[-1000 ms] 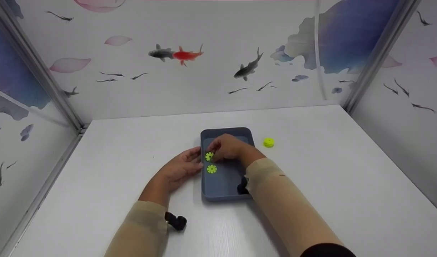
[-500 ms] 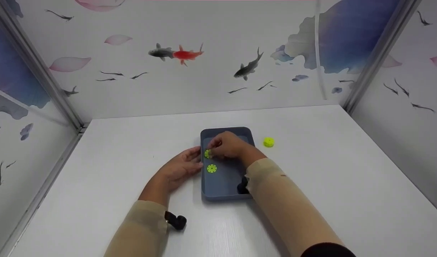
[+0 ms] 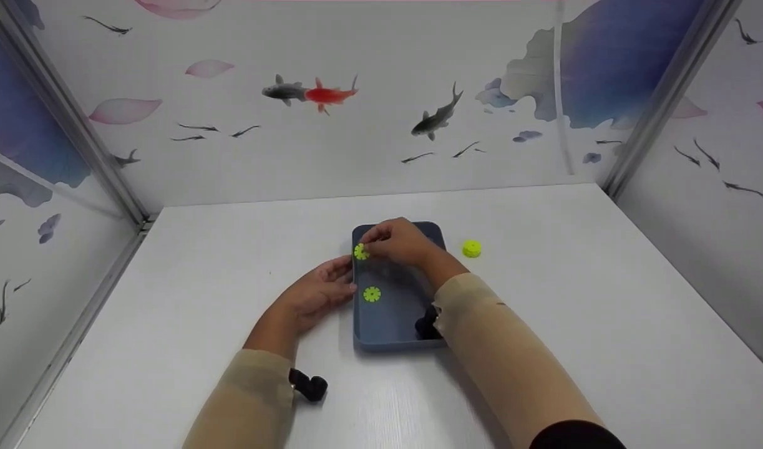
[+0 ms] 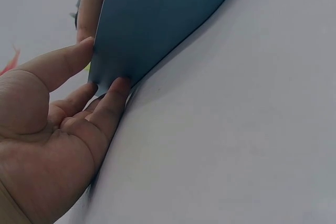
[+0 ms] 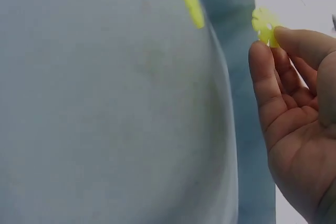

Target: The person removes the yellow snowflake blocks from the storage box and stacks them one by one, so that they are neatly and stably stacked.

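Observation:
A grey-blue rectangular tray (image 3: 387, 328) sits on the white table. My right hand (image 3: 401, 242) pinches a yellow-green notched plastic disc (image 5: 261, 23) between thumb and fingertip, raised near the tray's left wall in the right wrist view. Flat on the tray floor, nearer to me along the left side, lies a second notched disc (image 3: 372, 294) with a small centre hole. My left hand (image 3: 319, 293) is outside the tray; its fingertips rest against the outer left wall (image 4: 152, 19), the thumb tip right at the rim, fingers loosely extended.
A short stack of yellow-green discs (image 3: 471, 249) stands on the table just right of the tray. Printed wall panels (image 3: 381, 156) with fish enclose the table at the back and both sides. A black wrist device (image 3: 428, 324) on the right sleeve hangs over the tray's near right corner.
My right hand has carried its disc away from me along the tray's left side, up toward the rim, farther from the lying disc. My left hand has stayed against the tray wall.

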Motion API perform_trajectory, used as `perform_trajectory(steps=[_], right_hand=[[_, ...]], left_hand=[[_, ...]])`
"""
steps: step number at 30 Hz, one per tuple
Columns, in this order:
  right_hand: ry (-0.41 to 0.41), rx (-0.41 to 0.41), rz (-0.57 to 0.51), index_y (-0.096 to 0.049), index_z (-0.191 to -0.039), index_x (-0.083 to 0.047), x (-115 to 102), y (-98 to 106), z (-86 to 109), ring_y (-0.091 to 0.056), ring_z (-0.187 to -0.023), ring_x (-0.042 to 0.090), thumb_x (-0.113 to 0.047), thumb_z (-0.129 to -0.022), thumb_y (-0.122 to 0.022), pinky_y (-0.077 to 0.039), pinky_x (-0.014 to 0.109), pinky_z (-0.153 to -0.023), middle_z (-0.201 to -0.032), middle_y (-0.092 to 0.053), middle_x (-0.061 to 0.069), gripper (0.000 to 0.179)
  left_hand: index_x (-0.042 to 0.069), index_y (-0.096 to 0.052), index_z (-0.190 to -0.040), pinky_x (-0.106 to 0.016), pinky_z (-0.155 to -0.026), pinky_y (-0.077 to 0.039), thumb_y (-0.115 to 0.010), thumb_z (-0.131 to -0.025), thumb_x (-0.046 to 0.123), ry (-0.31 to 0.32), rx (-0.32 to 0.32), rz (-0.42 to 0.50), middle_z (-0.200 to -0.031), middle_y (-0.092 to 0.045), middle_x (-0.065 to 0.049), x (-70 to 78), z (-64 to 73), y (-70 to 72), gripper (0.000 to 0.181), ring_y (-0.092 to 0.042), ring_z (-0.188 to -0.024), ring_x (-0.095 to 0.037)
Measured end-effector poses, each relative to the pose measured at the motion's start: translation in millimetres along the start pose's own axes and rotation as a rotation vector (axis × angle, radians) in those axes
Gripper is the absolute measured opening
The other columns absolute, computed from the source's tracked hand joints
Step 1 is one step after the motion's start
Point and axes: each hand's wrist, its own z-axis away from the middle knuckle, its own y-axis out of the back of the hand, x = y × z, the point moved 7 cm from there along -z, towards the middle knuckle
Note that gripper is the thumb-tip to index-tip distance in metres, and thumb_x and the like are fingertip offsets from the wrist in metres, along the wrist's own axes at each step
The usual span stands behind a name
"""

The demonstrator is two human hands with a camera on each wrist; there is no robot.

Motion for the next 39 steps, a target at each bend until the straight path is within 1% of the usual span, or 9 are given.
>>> perform_trajectory(steps=[6,8,12,15,19,21,26,32,39], right_hand=[[0.016,0.100,-0.129,-0.081,-0.118,-0.017,-14,21,-0.1,-0.078,-0.103,0.021,-0.024,-0.102,-0.074,-0.063,0.043,-0.101,-0.117,-0.076,0.006,0.018],[0.001,0.135,-0.180,-0.081,-0.119,-0.017,-18,29,1.6,-0.078,-0.102,0.022,-0.024,-0.102,-0.074,-0.064,0.043,-0.100,-0.118,-0.076,0.007,0.019],[-0.037,0.178,-0.279,-0.081,-0.119,-0.014,-22,44,10.8,-0.078,-0.098,0.021,-0.021,-0.101,-0.075,-0.066,0.035,-0.094,-0.117,-0.077,0.010,0.020],[-0.046,0.201,-0.334,-0.080,-0.121,-0.010,-21,55,22.0,-0.077,-0.098,0.024,-0.020,-0.102,-0.074,-0.065,0.037,-0.095,-0.117,-0.078,0.011,0.022],[-0.033,0.237,-0.400,-0.077,-0.124,-0.005,-14,70,38.3,-0.077,-0.100,0.024,-0.017,-0.103,-0.073,-0.061,0.047,-0.105,-0.117,-0.076,0.011,0.024],[-0.029,0.255,-0.418,-0.076,-0.125,-0.005,-10,78,46.5,-0.077,-0.099,0.022,-0.017,-0.103,-0.073,-0.063,0.044,-0.103,-0.116,-0.075,0.010,0.026],[-0.042,0.302,-0.459,-0.075,-0.128,-0.005,4,97,64.6,-0.075,-0.093,0.016,-0.019,-0.101,-0.076,-0.065,0.028,-0.090,-0.113,-0.073,0.008,0.030],[-0.070,0.367,-0.496,-0.074,-0.129,-0.005,21,118,79.7,-0.076,-0.093,0.015,-0.021,-0.101,-0.077,-0.064,0.026,-0.092,-0.117,-0.073,0.007,0.033],[-0.150,0.401,-0.481,-0.073,-0.132,-0.009,43,135,89.9,-0.075,-0.106,0.022,-0.027,-0.102,-0.075,-0.063,0.025,-0.096,-0.125,-0.072,0.007,0.035]], left_hand=[[0.013,-0.038,-0.166,-0.043,-0.131,-0.036,-0.074,-0.094,-0.004,0.001,0.007,0.005,-0.177,-0.032,-0.006,-0.5,-0.2,0.1,0.082,-0.030,-0.165,-0.022],[0.013,-0.038,-0.166,-0.044,-0.132,-0.035,-0.074,-0.094,-0.004,-0.001,0.006,0.005,-0.177,-0.032,-0.006,-1.0,-0.3,0.1,0.082,-0.030,-0.165,-0.023],[0.012,-0.038,-0.165,-0.043,-0.132,-0.035,-0.074,-0.094,-0.005,-0.001,0.007,0.006,-0.177,-0.033,-0.007,-1.8,-0.8,-0.4,0.082,-0.030,-0.165,-0.023],[0.011,-0.038,-0.166,-0.045,-0.131,-0.035,-0.074,-0.093,-0.005,-0.006,0.012,-0.002,-0.177,-0.031,-0.008,-1.6,-1.4,-0.8,0.082,-0.028,-0.166,-0.024],[0.010,-0.038,-0.165,-0.046,-0.131,-0.035,-0.076,-0.093,-0.004,-0.017,0.024,-0.008,-0.177,-0.031,-0.009,-0.8,-1.4,-0.3,0.083,-0.028,-0.166,-0.026],[0.011,-0.039,-0.165,-0.046,-0.132,-0.035,-0.076,-0.092,-0.004,-0.018,0.028,-0.007,-0.177,-0.032,-0.008,-1.2,-1.5,0.4,0.083,-0.028,-0.166,-0.026],[0.012,-0.041,-0.165,-0.045,-0.131,-0.035,-0.076,-0.093,-0.004,-0.013,0.028,-0.017,-0.176,-0.034,-0.006,-2.6,-1.5,1.4,0.082,-0.030,-0.165,-0.024],[0.013,-0.040,-0.165,-0.044,-0.132,-0.034,-0.075,-0.093,-0.005,-0.015,0.031,-0.006,-0.176,-0.034,-0.006,-1.6,-0.7,1.5,0.081,-0.029,-0.166,-0.024],[0.012,-0.040,-0.165,-0.045,-0.132,-0.034,-0.076,-0.093,-0.004,-0.015,0.028,-0.019,-0.177,-0.033,-0.007,-1.6,-1.6,0.6,0.082,-0.027,-0.166,-0.025]])
